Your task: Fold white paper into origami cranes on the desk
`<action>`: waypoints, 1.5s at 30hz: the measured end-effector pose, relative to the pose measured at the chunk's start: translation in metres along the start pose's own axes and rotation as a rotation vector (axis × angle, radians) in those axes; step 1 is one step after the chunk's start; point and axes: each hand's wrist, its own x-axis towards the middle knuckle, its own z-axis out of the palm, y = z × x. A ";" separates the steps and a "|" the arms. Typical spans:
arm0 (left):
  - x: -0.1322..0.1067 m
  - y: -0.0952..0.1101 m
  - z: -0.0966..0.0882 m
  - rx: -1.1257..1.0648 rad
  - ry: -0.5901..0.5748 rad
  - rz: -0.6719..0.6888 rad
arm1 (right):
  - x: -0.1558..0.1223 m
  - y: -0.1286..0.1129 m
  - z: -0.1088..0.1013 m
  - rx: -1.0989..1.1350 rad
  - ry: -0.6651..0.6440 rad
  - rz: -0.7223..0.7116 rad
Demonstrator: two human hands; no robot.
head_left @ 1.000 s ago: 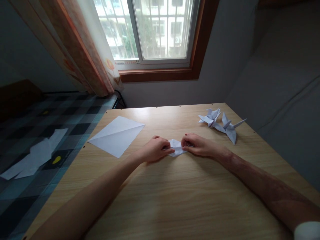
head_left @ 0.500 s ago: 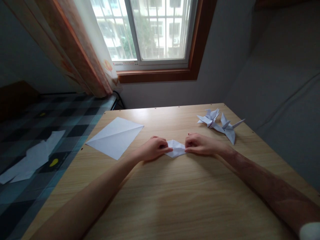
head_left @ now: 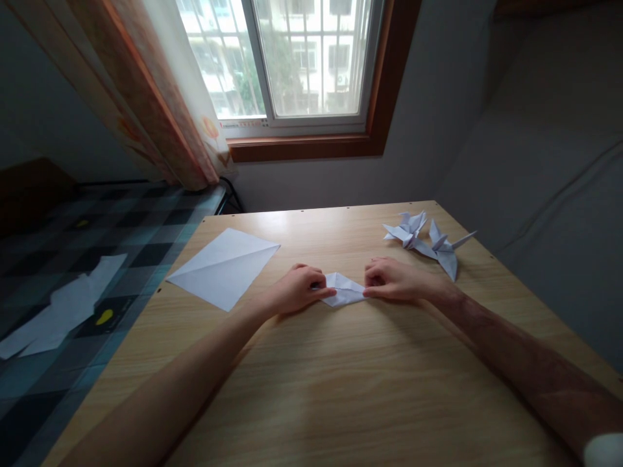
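Note:
A small piece of folded white paper point(head_left: 344, 288) lies on the wooden table point(head_left: 311, 383) between my hands. My left hand point(head_left: 302, 288) pinches its left end, thumb on top and fingers curled. At the right tip, my right hand point(head_left: 392, 279) is closed with thumb and curled fingers on the paper. Both ends of the paper are partly hidden by my fingers. To the left rests a white paper square point(head_left: 226, 267) with a diagonal crease. Several folded paper cranes point(head_left: 409, 228) sit close together at the far right.
Left of the table is a bed with a checked cover point(head_left: 146, 214), on which white paper scraps point(head_left: 73, 305) lie. A curtain point(head_left: 160, 97) hangs by the window point(head_left: 311, 65) behind the table. A wall point(head_left: 545, 168) stands to the right.
My right hand has slid slightly to the right along the folded paper, showing more of its right end. My left hand stays in nearly the same place.

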 end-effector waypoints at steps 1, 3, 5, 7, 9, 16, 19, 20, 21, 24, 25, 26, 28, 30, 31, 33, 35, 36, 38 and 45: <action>0.000 0.000 0.000 0.003 0.003 -0.002 | 0.000 0.001 0.000 -0.002 0.002 0.003; 0.000 -0.001 0.001 0.005 0.009 -0.010 | 0.000 0.003 0.000 -0.002 0.010 0.007; 0.000 -0.001 0.001 0.007 0.007 -0.016 | 0.000 0.005 0.001 0.001 0.016 0.008; 0.000 -0.001 0.001 0.017 0.011 -0.022 | 0.000 0.007 0.002 0.003 0.018 0.005; -0.001 -0.002 0.001 0.036 0.027 -0.029 | 0.000 0.007 0.002 0.005 0.022 0.004; -0.003 -0.014 0.004 0.120 0.073 0.041 | -0.001 0.005 0.001 -0.003 0.008 0.015; -0.003 -0.019 0.006 0.174 0.085 0.043 | 0.000 0.005 0.001 -0.012 0.000 0.017; -0.003 -0.020 0.006 0.195 0.095 0.035 | 0.000 0.006 0.001 -0.013 0.002 0.015; -0.003 -0.022 0.006 0.216 0.103 0.028 | 0.000 0.006 0.002 -0.012 0.004 0.014; -0.002 -0.025 0.005 0.289 0.126 0.013 | 0.000 0.005 0.002 -0.004 0.016 0.010; -0.002 -0.026 0.004 0.316 0.140 0.010 | 0.000 0.005 0.002 -0.001 0.020 0.008; -0.003 -0.026 0.004 0.347 0.169 0.004 | 0.000 0.004 0.002 0.000 0.023 0.007; -0.004 -0.026 0.002 0.407 0.269 -0.016 | -0.001 0.003 0.002 0.001 0.026 0.007; -0.007 -0.024 0.002 0.436 0.380 -0.028 | -0.001 0.002 0.002 -0.006 0.026 0.001; -0.009 -0.022 0.002 0.430 0.415 -0.025 | -0.001 0.001 0.002 -0.012 0.028 -0.004; -0.013 -0.017 0.005 0.393 0.422 -0.021 | -0.001 -0.002 0.002 -0.023 0.032 -0.019; -0.016 -0.011 0.009 0.352 0.377 0.000 | -0.002 -0.008 0.004 -0.031 0.034 -0.033; -0.017 -0.009 0.012 0.337 0.362 0.008 | -0.001 -0.012 0.005 -0.036 0.030 -0.044; -0.016 -0.005 0.016 0.308 0.346 0.025 | -0.001 -0.022 0.009 -0.047 0.052 -0.070; -0.008 -0.005 0.017 0.200 0.259 0.093 | 0.004 -0.042 0.027 -0.054 0.099 -0.183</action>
